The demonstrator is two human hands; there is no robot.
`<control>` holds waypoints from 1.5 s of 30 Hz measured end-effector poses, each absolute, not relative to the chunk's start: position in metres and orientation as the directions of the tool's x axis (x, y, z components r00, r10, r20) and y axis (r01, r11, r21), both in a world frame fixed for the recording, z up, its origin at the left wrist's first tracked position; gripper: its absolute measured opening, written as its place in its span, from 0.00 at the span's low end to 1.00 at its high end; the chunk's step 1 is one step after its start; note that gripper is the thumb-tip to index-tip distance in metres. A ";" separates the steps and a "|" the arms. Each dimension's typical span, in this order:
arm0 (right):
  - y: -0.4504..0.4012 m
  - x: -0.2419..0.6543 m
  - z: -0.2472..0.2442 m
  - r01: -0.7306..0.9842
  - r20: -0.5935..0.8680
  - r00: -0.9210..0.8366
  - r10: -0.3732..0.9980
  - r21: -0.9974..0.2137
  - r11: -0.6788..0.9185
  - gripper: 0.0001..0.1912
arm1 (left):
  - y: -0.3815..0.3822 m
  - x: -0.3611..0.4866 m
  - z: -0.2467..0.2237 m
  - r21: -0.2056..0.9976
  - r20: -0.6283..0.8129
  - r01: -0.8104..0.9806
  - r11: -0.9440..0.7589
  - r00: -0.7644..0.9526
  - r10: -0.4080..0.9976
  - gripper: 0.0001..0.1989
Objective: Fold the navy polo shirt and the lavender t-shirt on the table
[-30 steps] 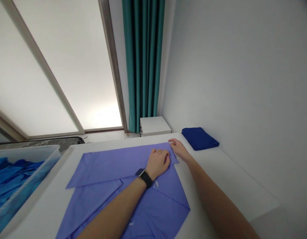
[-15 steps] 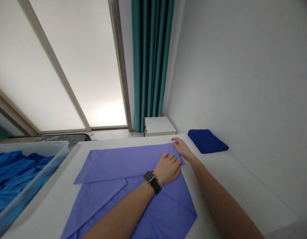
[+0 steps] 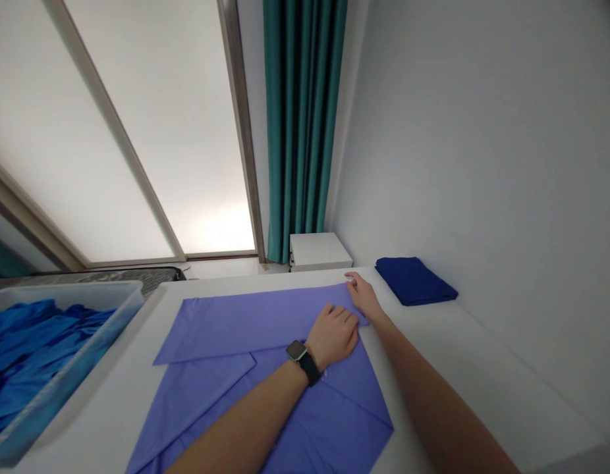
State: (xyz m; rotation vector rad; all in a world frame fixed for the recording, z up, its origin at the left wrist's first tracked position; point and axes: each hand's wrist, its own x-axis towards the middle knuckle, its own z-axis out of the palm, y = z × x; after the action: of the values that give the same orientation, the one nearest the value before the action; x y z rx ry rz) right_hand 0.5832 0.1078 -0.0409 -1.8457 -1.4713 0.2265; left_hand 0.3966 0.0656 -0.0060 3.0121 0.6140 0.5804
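A purple cloth (image 3: 255, 322) lies partly folded on the white table, its far part turned over as a wide band. My left hand (image 3: 333, 334), with a black watch at the wrist, rests on the band near its right end, fingers curled against the fabric. Just beyond it, my right hand (image 3: 363, 296) is at the band's far right corner, with the thumb and fingers bent at the cloth's edge. Whether the right fingertips pinch the fabric is too small to tell.
A folded dark blue cloth (image 3: 414, 281) lies at the table's far right by the wall. At the left stands a translucent bin (image 3: 95, 359) with blue cloths (image 3: 33, 349). Beyond the white table (image 3: 102, 408) are a white cabinet (image 3: 319, 250) and a green curtain (image 3: 302, 131).
The view has shifted slightly, so the surroundings appear a little further right. Both hands stay nearly in place at the cloth's right end.
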 end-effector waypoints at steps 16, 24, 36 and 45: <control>0.078 0.587 -0.041 0.886 0.260 0.132 0.956 -0.463 0.004 0.19 | 0.065 0.393 -0.001 0.017 0.300 0.267 -0.964 0.918 0.260 0.13; 0.079 0.593 -0.047 0.913 0.307 0.102 0.946 -0.407 0.033 0.18 | 0.065 0.392 -0.001 -0.012 0.293 0.259 -0.966 0.924 0.244 0.17; 0.076 0.591 -0.047 0.842 0.357 0.207 0.911 -0.540 0.020 0.16 | 0.074 0.395 -0.001 0.143 0.343 0.331 -0.933 0.867 0.361 0.14; 0.075 0.588 -0.043 0.861 0.404 0.239 0.883 -0.508 0.000 0.17 | 0.084 0.391 -0.011 0.112 0.315 0.503 -0.857 0.800 0.511 0.21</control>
State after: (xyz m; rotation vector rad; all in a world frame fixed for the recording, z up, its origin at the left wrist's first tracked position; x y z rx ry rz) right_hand 0.5881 0.0750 -0.0429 -1.8356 -1.6013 0.0408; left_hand 0.3914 0.0837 -0.0105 2.9584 0.8341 0.5286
